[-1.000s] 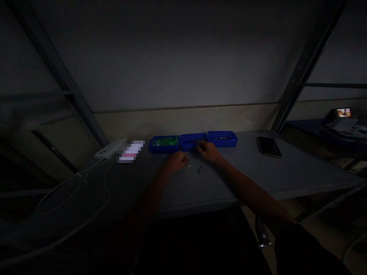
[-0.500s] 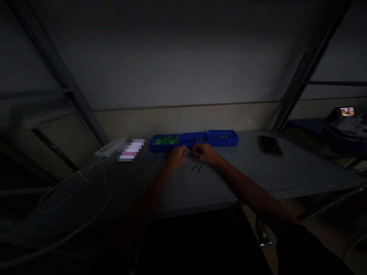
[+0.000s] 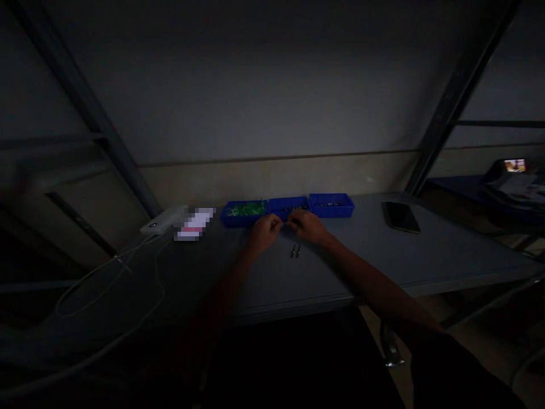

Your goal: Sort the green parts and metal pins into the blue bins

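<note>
At the table's [image 3: 264, 289] left end, the cables [image 3: 163, 291] run loose toward the near edge; a sleeve or forearm snagging them could tug the white box [image 3: 159, 224]. The left hand [image 3: 266, 230] is just off the left bin's [image 3: 242, 222] near right corner, so a careless knock could shift that bin. Its fingers are curled in, nearly meeting those of the right hand [image 3: 309, 226] before the middle bin [image 3: 286, 202]; I cannot tell whether either grips anything. If something small is between them, a loose pinch in this dim light could let it drop. The pins [image 3: 293, 251] lie side by side, apart, between the middle bin and the table's near edge; a brushing wrist could roll them toward that edge.

Counted left to right: one white box, one lit screen [image 3: 195, 223], at least two cables, three bins along the far edge including the right bin [image 3: 334, 212], two hands, two pins, one phone [image 3: 401, 217] toward the table's right end. Green pieces [image 3: 251, 209] in the left bin and metal parts in the other two are too dark to count.
</note>
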Available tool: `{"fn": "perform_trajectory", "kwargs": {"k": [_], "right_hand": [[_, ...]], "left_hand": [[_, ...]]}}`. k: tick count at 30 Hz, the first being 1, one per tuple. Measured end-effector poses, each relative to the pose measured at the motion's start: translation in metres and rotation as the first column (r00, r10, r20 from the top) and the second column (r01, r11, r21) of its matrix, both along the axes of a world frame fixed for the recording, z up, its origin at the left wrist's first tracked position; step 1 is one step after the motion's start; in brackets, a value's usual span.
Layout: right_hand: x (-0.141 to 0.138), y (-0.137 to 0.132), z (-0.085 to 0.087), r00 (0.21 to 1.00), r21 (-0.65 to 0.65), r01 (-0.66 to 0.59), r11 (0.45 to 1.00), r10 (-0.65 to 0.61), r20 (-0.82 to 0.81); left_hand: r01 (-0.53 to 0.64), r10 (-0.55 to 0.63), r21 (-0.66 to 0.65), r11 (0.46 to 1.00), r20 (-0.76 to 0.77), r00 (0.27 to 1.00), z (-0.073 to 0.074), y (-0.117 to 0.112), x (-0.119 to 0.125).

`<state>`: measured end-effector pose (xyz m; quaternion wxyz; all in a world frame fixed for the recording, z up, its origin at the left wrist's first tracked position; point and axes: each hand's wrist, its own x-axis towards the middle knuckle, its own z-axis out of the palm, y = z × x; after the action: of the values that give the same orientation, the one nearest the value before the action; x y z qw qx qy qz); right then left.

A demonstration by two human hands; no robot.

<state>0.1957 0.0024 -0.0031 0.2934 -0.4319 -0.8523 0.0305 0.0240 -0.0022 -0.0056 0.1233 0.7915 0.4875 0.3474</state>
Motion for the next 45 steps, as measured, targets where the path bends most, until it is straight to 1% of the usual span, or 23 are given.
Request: {"fn": "perform_trajectory", "kwargs": {"k": [6,11,17,19,22,24,27,29,31,34,38,40,41,43,45], "right_hand": [[0.0,-0.002,0.001,1.0,0.024,-0.009,1.0,0.009,0.009],[-0.001,-0.001,-0.001,1.0,0.039,-0.016,0.999,0.016,-0.021],[-0.002,-0.003,0.0,0.998,0.019,-0.034,0.999,0.035,-0.05],[-0.002,-0.004,0.002,0.997,0.013,-0.056,0.998,0.057,-0.045],[-0.002,-0.005,0.004,0.998,0.02,-0.058,0.998,0.059,-0.029],[-0.001,-0.004,0.005,0.998,0.027,-0.044,0.999,0.045,-0.036],[0.001,-0.003,0.006,0.997,0.014,-0.04,0.999,0.041,-0.071],[0.003,-0.003,0.006,0.995,0.005,-0.039,0.999,0.039,-0.095],[0.003,-0.004,0.007,0.992,-0.001,-0.049,0.999,0.049,-0.117],[0.002,-0.006,0.009,0.986,-0.002,-0.077,0.997,0.076,-0.148],[0.004,-0.005,0.011,0.985,-0.01,-0.09,0.996,0.088,-0.148],[0.009,-0.002,0.012,0.986,-0.012,-0.068,0.998,0.065,-0.154],[0.013,0.0,0.012,0.985,-0.008,-0.035,0.999,0.033,-0.167],[0.023,0.006,0.013,0.975,0.002,0.077,0.997,-0.074,-0.209],[0.037,0.013,0.014,0.943,0.02,0.23,0.973,-0.218,-0.253]], "left_hand": [[0.015,-0.014,0.019,1.0,-0.005,1.0,0.0,0.0,0.0],[0.019,-0.019,0.041,0.999,0.001,1.0,0.001,0.0,0.0],[-0.079,0.082,0.035,0.996,-0.075,0.994,0.007,-0.003,0.0],[-0.09,0.092,0.023,0.996,-0.074,0.993,0.008,-0.004,0.0],[-0.093,0.094,0.016,0.996,-0.046,0.995,0.007,-0.004,0.001],[-0.085,0.084,0.023,0.996,0.006,0.996,0.006,-0.004,0.001],[-0.038,0.034,0.05,0.998,0.078,0.996,0.004,-0.002,0.0],[-0.006,0.0,0.072,0.997,0.083,0.997,0.003,-0.002,0.0],[-0.002,-0.004,0.086,0.996,0.07,0.998,0.004,-0.002,-0.001],[-0.036,0.034,0.088,0.995,0.026,0.999,0.007,-0.003,0.0],[-0.057,0.06,0.048,0.997,-0.046,0.997,0.01,-0.005,0.002],[-0.032,0.031,-0.003,0.999,-0.097,0.995,0.008,-0.007,0.002],[-0.001,-0.003,-0.031,1.0,-0.133,0.991,0.006,-0.008,0.002],[0.088,-0.106,-0.09,0.992,-0.222,0.969,0.001,-0.01,0.002],[0.179,-0.212,-0.135,0.975,-0.293,0.932,-0.004,-0.013,0.003]]}}
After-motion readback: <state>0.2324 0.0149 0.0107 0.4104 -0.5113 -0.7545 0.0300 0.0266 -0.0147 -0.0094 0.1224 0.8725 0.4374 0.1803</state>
